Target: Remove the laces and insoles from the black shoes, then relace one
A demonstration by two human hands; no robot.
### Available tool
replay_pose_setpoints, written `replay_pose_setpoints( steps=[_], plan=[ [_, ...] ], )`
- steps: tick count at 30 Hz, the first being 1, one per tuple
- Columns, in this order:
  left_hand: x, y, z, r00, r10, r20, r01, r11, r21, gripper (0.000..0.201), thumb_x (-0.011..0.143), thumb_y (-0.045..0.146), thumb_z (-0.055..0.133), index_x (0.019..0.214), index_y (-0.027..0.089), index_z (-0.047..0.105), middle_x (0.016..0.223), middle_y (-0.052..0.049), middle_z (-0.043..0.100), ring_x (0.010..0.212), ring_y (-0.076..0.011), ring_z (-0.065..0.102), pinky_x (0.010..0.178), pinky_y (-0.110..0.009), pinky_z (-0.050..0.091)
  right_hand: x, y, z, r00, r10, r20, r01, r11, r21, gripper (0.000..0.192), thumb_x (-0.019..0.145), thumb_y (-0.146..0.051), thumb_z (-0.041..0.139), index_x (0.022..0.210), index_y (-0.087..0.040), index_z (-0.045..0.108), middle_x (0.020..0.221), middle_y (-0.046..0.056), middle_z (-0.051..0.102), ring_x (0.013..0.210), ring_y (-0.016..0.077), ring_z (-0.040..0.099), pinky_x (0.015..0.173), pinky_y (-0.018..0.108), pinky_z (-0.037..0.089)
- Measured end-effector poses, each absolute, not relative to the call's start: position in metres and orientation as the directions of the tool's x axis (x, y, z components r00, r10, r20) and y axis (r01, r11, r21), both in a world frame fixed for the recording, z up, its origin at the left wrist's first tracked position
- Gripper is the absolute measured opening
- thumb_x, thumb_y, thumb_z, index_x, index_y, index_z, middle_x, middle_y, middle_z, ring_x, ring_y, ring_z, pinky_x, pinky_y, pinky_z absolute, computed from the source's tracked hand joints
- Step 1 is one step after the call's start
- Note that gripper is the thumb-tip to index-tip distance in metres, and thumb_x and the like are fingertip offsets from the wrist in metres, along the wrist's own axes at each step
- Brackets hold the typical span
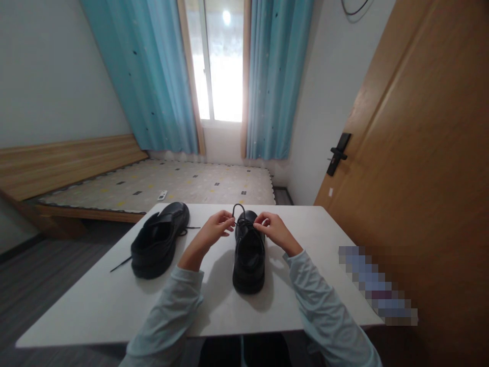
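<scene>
A black lace-up shoe [249, 260] stands on the white table in front of me, its toe pointing away and its heel toward me. My left hand [218, 225] is at the left of its laces, thumb and fingers pinched on a black shoelace [239, 206] that arches up in a loop. On the other side, my right hand [273, 227] pinches the lacing near the shoe's tongue. The exact piece between the right fingertips is too small to make out clearly. A second black shoe [155, 244] sits to the left, with loose lace ends sticking out on both sides.
The white table [305, 300] spans the space before me. A blurred patch [376, 288] covers something at its right edge. Behind stands a bed [206, 181] with a small white remote [162, 195] on it. A wooden door [412, 168] is close on the right.
</scene>
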State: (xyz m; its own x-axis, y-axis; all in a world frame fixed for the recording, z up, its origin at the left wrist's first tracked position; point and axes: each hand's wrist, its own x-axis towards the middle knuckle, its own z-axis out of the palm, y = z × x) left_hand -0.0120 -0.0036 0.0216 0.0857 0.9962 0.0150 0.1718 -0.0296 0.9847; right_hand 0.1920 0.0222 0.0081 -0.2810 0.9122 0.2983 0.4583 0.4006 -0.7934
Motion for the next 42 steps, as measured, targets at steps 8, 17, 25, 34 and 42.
replay_pose_setpoints(
  steps=[8, 17, 25, 34, 42],
  plan=[
    [-0.01, -0.004, 0.017, 0.181, 0.983, 0.024, 0.298, -0.078, 0.951, 0.028, 0.07, 0.042, 0.059, 0.078, 0.016, 0.052, 0.071, 0.0, 0.06, 0.065, -0.0132, 0.059, 0.059, -0.025, 0.045, 0.188, 0.02, 0.008, -0.321, 0.883, 0.343, 0.452, 0.461, -0.764, 0.01, 0.072, -0.023, 0.063, 0.076, -0.015, 0.061, 0.078, 0.002, 0.063, 0.064, 0.0108, 0.051, 0.061, 0.024, 0.042],
    [-0.011, -0.001, 0.015, 0.194, 0.979, 0.059, 0.299, -0.116, 0.947, 0.028, 0.066, 0.04, 0.063, 0.076, 0.016, 0.053, 0.067, 0.001, 0.059, 0.063, -0.0132, 0.057, 0.056, -0.024, 0.044, 0.186, 0.019, 0.008, -0.351, 0.854, 0.384, 0.412, 0.509, -0.756, 0.022, 0.066, -0.014, 0.066, 0.087, -0.016, 0.06, 0.085, 0.0, 0.054, 0.059, 0.0071, 0.044, 0.056, 0.021, 0.039],
    [-0.013, 0.001, 0.01, 0.231, 0.971, 0.066, 0.332, -0.142, 0.933, 0.026, 0.061, 0.035, 0.069, 0.067, 0.015, 0.054, 0.057, 0.002, 0.056, 0.055, -0.0109, 0.052, 0.052, -0.022, 0.04, 0.186, 0.018, 0.008, -0.377, 0.832, 0.406, 0.435, 0.547, -0.715, 0.02, 0.066, -0.01, 0.065, 0.085, -0.017, 0.064, 0.084, -0.001, 0.052, 0.058, 0.0065, 0.042, 0.058, 0.022, 0.039],
    [-0.016, 0.007, -0.002, 0.238, 0.962, 0.136, 0.371, -0.219, 0.902, 0.029, 0.06, 0.04, 0.073, 0.068, 0.013, 0.066, 0.064, -0.004, 0.066, 0.062, -0.0155, 0.058, 0.061, -0.027, 0.043, 0.186, 0.016, 0.009, -0.406, 0.814, 0.415, 0.452, 0.574, -0.683, 0.02, 0.066, -0.01, 0.068, 0.084, -0.016, 0.064, 0.085, 0.0, 0.05, 0.059, 0.0073, 0.043, 0.058, 0.022, 0.039],
    [-0.012, 0.007, -0.001, 0.182, 0.98, 0.083, 0.468, -0.16, 0.869, 0.035, 0.059, 0.047, 0.07, 0.064, 0.013, 0.063, 0.058, -0.002, 0.06, 0.057, -0.0151, 0.054, 0.053, -0.025, 0.039, 0.183, 0.013, 0.009, -0.41, 0.749, 0.52, 0.466, 0.662, -0.587, 0.016, 0.067, -0.011, 0.07, 0.08, -0.018, 0.063, 0.094, 0.002, 0.048, 0.072, 0.0109, 0.048, 0.069, 0.025, 0.043]
  ],
)
